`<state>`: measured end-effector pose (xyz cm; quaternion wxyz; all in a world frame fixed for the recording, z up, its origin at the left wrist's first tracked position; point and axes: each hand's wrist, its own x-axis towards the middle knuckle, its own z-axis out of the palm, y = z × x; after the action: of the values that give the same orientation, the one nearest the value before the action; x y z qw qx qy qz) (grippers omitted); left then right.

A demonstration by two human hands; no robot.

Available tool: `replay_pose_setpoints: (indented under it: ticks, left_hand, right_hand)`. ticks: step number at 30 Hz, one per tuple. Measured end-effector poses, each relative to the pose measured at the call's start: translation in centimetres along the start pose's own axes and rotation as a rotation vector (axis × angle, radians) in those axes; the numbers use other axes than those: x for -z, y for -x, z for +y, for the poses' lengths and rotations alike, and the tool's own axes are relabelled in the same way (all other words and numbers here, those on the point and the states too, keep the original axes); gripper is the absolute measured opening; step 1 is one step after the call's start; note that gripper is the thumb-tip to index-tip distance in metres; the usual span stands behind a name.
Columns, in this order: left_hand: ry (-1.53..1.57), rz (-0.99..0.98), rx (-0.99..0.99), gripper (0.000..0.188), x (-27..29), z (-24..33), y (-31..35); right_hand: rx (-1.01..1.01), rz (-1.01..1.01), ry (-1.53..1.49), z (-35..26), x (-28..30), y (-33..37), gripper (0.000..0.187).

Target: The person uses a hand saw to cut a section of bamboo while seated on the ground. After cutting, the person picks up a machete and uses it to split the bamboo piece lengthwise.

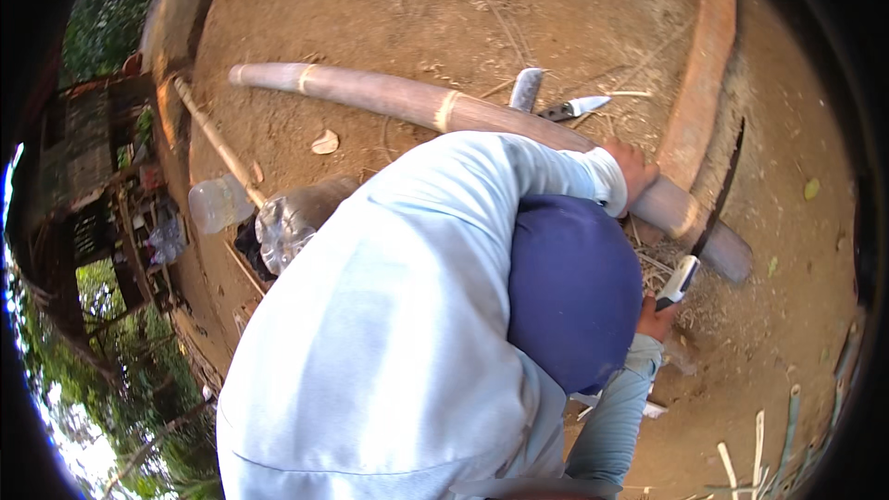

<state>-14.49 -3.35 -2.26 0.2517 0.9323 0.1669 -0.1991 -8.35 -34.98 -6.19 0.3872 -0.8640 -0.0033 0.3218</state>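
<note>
A thick bamboo pole (pixel 370 94) runs from the far left to the right, its near-right end resting across a reddish wooden plank (pixel 696 102). My left hand (pixel 633 169) grips the pole from above, close to that end. My right hand (pixel 656 320) is closed round the white and black handle of a handsaw (pixel 681 281). The saw's long dark blade lies across the pole near its right end, pointing away from me. How deep the teeth sit in the bamboo cannot be made out. My bent knee (pixel 576 292) in dark blue cloth is between my arms.
Beyond the pole lie a knife (pixel 576 108) with a dark handle and a grey blade-like piece (pixel 526 90). A large clear plastic bottle (pixel 282 230), a translucent jug (pixel 219 204) and a thin pole (pixel 215 137) are at left. Several sticks (pixel 759 444) lie at lower right.
</note>
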Motion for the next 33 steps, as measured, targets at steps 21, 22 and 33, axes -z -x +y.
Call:
replay_pose_setpoints:
  ticks: [21,22,33]
  left_hand:
    - [-0.021,0.080,-0.011,0.069,-1.1,-0.3,-0.2]
    - [-0.019,0.079,-0.014,0.069,-1.1,-0.3,-0.2]
    - [-0.004,-0.006,-0.007,0.072,-0.2,-0.8,0.1]
  right_hand:
    - [-0.049,-0.028,0.029,-1.6,0.4,-0.6,0.070]
    - [-0.049,-0.028,0.039,-1.7,0.4,-0.6,0.069]
    - [-0.017,-0.038,0.102,-1.9,0.1,-0.7,0.067]
